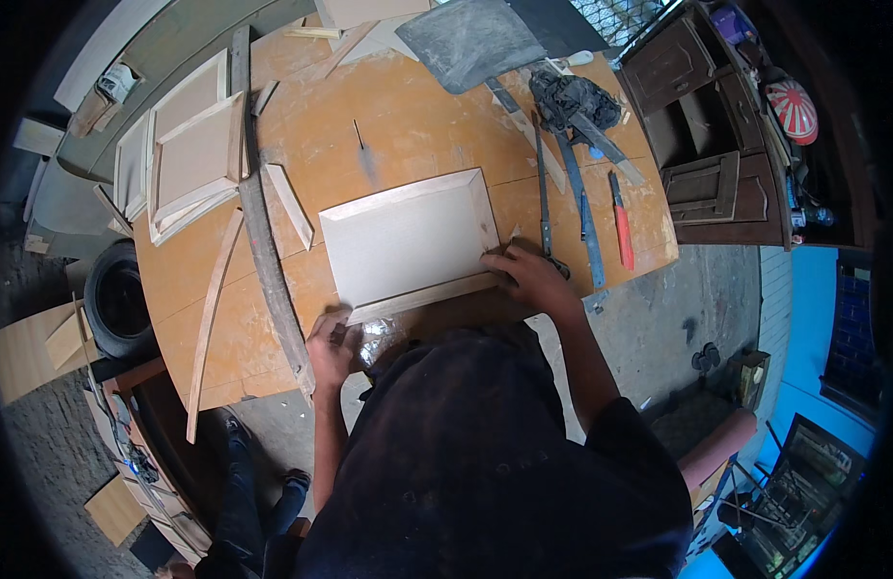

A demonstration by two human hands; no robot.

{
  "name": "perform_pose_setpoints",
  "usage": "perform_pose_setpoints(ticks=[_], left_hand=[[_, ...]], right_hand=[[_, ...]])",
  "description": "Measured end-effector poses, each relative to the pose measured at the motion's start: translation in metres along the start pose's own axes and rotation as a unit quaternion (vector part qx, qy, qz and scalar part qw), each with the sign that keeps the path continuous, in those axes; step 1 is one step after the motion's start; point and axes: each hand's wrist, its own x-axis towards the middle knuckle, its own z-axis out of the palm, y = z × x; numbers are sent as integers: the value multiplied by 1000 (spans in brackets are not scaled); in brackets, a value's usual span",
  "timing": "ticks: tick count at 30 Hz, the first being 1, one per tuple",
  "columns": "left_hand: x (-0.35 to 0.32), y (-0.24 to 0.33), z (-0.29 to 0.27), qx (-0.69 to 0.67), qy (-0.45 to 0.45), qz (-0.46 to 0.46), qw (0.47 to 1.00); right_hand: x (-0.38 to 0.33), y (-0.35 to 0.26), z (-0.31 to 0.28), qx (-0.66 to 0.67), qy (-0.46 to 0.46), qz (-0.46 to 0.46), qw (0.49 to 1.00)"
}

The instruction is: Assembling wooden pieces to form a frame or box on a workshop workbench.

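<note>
Dark cloth of the wearer's shirt is seen nearest the camera, with both forearms extended from it toward the framed panel. The panel is laid pale face up on the orange-brown table, near the edge closest to the body, directly at twelve o'clock from the shirt and between the two hands. Its sides at twelve, three and six o'clock are seen to be bordered by wooden strips. At its seven o'clock corner the left hand is placed, fingers curled narrow about the corner; whether they are firmly closed on it cannot be told. At its four o'clock corner the right hand is set, palm down, fingers bent and tips rested on the strip; its grip cannot be told either. Just beside the left hand, below the panel's edge, shiny clear plastic is glimpsed. At nine o'clock from the panel a long rough bar is laid, and beyond it, toward ten o'clock, pale frames are stacked. At three o'clock a red-handled tool and a bluish metal strip are found, while at one o'clock crumpled black plastic is heaped.
</note>
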Motion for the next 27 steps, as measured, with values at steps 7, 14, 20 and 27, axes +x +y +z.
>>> perform_pose_setpoints(ticks=[7, 14, 20, 27], left_hand=[[0, -4, 1, -13, 5, 12, 1000], [0, 9, -2, -1, 8, 6, 1000], [-1, 6, -2, 1, 0, -9, 1000], [-2, 1, 0, -13, -3, -17, 1000]], right_hand=[[1, 5, 4, -18, 17, -16, 1000], [0, 5, 5, -20, 17, -18, 1000], [0, 4, 3, -20, 8, -16, 1000], [0, 1, 0, -18, 3, -12, 1000]])
